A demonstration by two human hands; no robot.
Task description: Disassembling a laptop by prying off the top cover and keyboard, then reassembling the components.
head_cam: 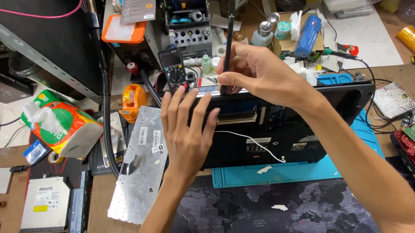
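**Both hands on the opened laptop, tool at its far edge**

Head view: I take the black laptop base [284, 126] as my landmark; it lies across a blue work mat [295, 172] in front of me, inner side up. My left hand [187, 131] lies flat on the laptop's left part, fingers spread wide and pointing away from me, fingertips close to its far edge; it grips nothing. My right hand [257, 73] hovers over the laptop's far edge, just right of the left fingertips, with its fingers pinched narrowly around a thin black tool [229, 39]. The tool stands nearly upright, and its lower tip meets the laptop's far rim right between my two hands. I cannot tell whether the tip is in a seam or only touching it.

On the laptop, just right of my left hand, a pale connector slot [238, 117] shows, and a thin white wire [251, 142] runs from under my left palm toward the near edge. Left of the laptop lies a removed keyboard [139, 167], back side up, touching my left wrist area. Beyond the laptop's far edge stands a black multimeter [174, 71], and to its left an orange tape dispenser [133, 101]. Farther left of the laptop sits a tissue pack [63, 126], and near it, toward me, an optical drive [44, 204].
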